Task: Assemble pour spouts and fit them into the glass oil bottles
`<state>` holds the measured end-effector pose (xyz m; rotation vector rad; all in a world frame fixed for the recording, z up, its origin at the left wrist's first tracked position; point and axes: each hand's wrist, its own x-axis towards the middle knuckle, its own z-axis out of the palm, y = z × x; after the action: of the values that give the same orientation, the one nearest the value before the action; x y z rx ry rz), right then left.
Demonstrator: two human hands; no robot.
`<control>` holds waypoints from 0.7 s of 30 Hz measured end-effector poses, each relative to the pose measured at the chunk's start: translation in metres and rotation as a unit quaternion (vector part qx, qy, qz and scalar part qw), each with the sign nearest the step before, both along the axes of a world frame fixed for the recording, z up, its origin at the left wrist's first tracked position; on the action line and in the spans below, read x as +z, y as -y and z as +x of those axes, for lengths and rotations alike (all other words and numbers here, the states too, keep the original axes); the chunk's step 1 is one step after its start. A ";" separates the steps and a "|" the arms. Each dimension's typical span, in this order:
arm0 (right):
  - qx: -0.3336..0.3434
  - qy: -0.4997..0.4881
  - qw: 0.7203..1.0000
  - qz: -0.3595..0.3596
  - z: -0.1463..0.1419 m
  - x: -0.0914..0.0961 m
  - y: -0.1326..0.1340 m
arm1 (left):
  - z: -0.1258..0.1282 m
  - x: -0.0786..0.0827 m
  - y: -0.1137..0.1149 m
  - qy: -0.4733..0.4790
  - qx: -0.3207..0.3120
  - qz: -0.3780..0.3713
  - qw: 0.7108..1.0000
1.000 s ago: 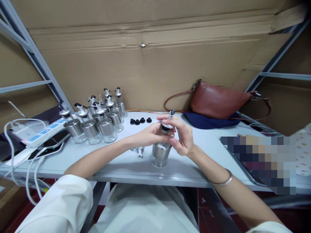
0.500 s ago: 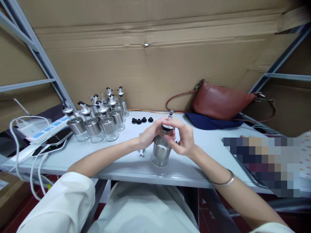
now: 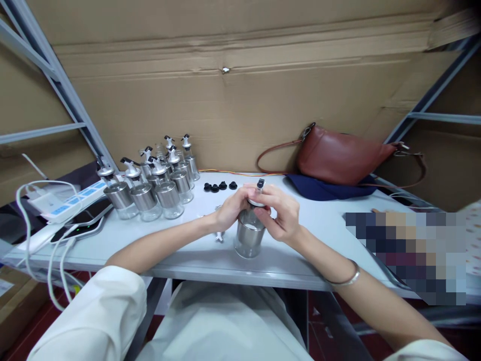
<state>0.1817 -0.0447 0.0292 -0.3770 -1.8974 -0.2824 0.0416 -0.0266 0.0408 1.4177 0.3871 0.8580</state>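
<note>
Far left: white cables [image 3: 66, 249] loop over the bench [image 3: 326, 215] edge; a snag could drag the power strip [image 3: 75, 203]. Spouted bottles [image 3: 143, 200] packed tight; one bump could topple several. Loose metal fitting [image 3: 219, 236] beside left wrist, easy to sweep away. Left hand [image 3: 233, 206] closed around neck of the glass bottle [image 3: 250, 238], upright near front edge; weak hold could let it twist or tip. Right hand [image 3: 283, 210] gripping the pour spout [image 3: 260, 186] collar; off-axis force could skew it.
</note>
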 end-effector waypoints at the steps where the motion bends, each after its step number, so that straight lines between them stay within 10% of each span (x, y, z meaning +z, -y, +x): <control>1: 0.007 -0.002 1.000 0.003 0.000 0.000 0.000 | 0.000 -0.001 -0.001 -0.004 0.007 0.009 1.000; 10: 0.013 0.026 0.998 0.063 0.004 0.002 -0.006 | 0.002 -0.004 -0.001 -0.029 0.032 0.062 0.997; 21: 0.092 -0.043 0.990 0.093 0.016 0.005 -0.013 | -0.026 0.061 0.040 -0.114 -0.014 0.184 0.976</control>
<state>0.1974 -0.0317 0.0344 -0.0860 -1.7888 -0.3112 0.0153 -0.0664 0.1019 1.8714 0.3920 0.7715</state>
